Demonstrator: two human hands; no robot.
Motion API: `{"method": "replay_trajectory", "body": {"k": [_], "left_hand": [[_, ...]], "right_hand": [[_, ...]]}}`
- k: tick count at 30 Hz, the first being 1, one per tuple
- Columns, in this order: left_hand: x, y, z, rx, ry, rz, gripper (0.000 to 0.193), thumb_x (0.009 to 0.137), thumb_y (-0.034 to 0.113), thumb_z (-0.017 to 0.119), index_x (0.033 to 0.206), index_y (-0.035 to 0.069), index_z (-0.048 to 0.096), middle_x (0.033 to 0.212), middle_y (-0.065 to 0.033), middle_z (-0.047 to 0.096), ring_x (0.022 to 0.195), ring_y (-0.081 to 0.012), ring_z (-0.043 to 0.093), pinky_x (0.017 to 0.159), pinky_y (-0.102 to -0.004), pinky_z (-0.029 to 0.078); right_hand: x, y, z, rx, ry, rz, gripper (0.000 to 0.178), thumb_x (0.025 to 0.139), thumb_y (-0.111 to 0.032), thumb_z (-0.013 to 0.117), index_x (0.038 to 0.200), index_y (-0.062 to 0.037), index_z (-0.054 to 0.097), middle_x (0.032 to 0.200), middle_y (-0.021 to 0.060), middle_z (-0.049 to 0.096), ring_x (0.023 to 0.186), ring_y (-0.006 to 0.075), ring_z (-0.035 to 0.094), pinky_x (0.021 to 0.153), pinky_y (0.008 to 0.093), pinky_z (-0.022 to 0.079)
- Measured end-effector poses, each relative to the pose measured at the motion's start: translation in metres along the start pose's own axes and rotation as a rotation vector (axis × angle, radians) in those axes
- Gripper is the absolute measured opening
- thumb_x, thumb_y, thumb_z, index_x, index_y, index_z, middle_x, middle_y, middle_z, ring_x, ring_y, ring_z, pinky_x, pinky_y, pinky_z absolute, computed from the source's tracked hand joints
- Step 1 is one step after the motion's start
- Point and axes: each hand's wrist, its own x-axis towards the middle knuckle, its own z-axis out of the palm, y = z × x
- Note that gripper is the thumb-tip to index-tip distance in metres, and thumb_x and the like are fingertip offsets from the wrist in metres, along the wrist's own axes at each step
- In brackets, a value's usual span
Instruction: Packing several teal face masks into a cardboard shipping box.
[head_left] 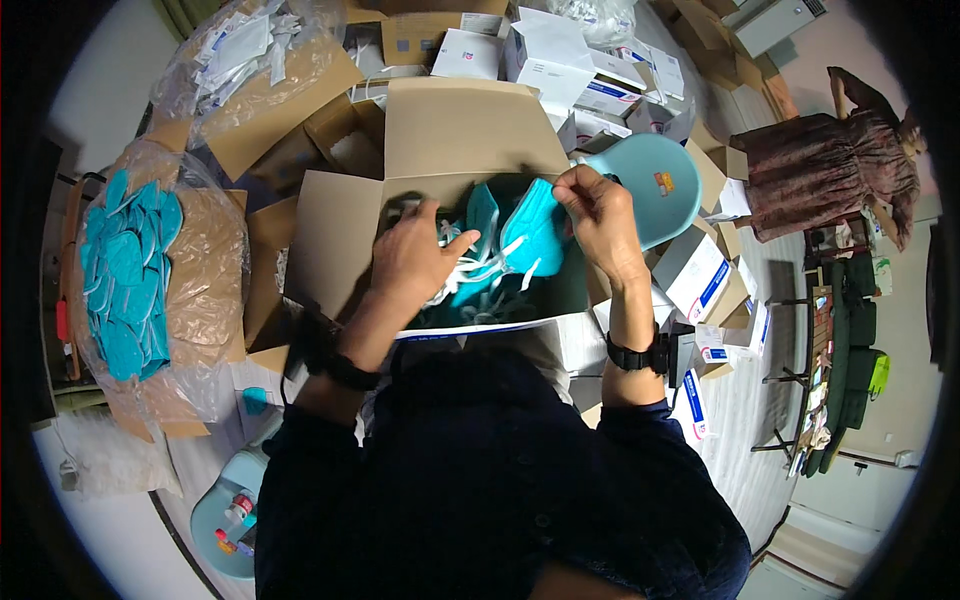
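In front of me stands an opened cardboard box holding teal face masks with white ear straps. My right hand, thumb and fingers pinched, grips the upper corner of a teal face mask above the box's right side. Another teal mask stands beside it, with loose white straps tangled between. My left hand reaches over the box's left side, fingers spread and thumb stretched toward the straps. Its fingertips are partly in shadow, and nothing shows gripped in it. Deeper masks are in shadow.
On the left, a plastic-lined carton bears a heap of teal masks. A light-blue stool adjoins the box at right. White cartons crowd the back and right. Another person stands at far right. Bottles lie on a blue stool at lower left.
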Motion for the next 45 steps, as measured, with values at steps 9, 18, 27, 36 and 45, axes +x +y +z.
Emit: {"method": "replay_trajectory", "body": {"k": [9,18,27,36,45], "left_hand": [[0.006,0.005,0.006,-0.887,-0.154,0.198,0.02,0.09,0.019,0.069,0.096,0.0,0.066,0.067,-0.004,0.065,0.057,-0.0081,0.06,0.054,-0.0224,0.047],[0.017,0.001,0.002,-1.274,0.081,0.049,0.016,0.093,0.019,0.066,0.1,0.005,0.068,0.084,0.0006,0.067,0.065,-0.0036,0.056,0.055,-0.0192,0.044],[0.009,0.005,0.01,-1.106,0.118,0.196,0.015,0.096,0.016,0.061,0.087,0.004,0.057,0.067,0.0043,0.052,0.06,-0.002,0.046,0.052,-0.0216,0.039],[0.003,-0.006,-0.004,-1.095,0.205,0.129,0.018,0.1,0.017,0.053,0.088,0.003,0.055,0.072,-0.0001,0.056,0.064,-0.0043,0.053,0.053,-0.0223,0.046],[0.009,0.002,0.002,-1.32,0.233,0.212,0.016,0.099,0.016,0.056,0.105,0.002,0.051,0.088,-0.0049,0.063,0.067,-0.0097,0.06,0.06,-0.0253,0.052]], "right_hand": [[0.008,-0.041,0.026,0.116,0.071,-0.263,0.011,0.085,-0.003,0.066,0.096,-0.0029,0.063,0.083,0.0105,0.065,0.065,0.0222,0.061,0.06,0.031,0.048],[-0.01,-0.042,0.069,0.044,0.065,-0.149,0.024,0.079,-0.016,0.078,0.084,-0.0009,0.06,0.075,0.0073,0.059,0.067,0.0175,0.059,0.06,0.0305,0.047],[-0.011,-0.048,0.063,0.307,-0.124,0.005,0.008,0.088,-0.005,0.064,0.087,-0.0021,0.057,0.071,0.0087,0.061,0.062,0.0159,0.057,0.059,0.0278,0.047],[0.016,-0.002,-0.011,0.167,0.416,-0.028,0.004,0.088,-0.005,0.066,0.087,-0.0026,0.063,0.073,0.0052,0.065,0.065,0.0103,0.056,0.06,0.0258,0.045],[-0.021,-0.049,0.071,0.43,-0.032,0.117,0.022,0.083,-0.005,0.073,0.098,0.0024,0.06,0.072,0.0049,0.064,0.06,0.0062,0.052,0.055,0.0223,0.044]]}}
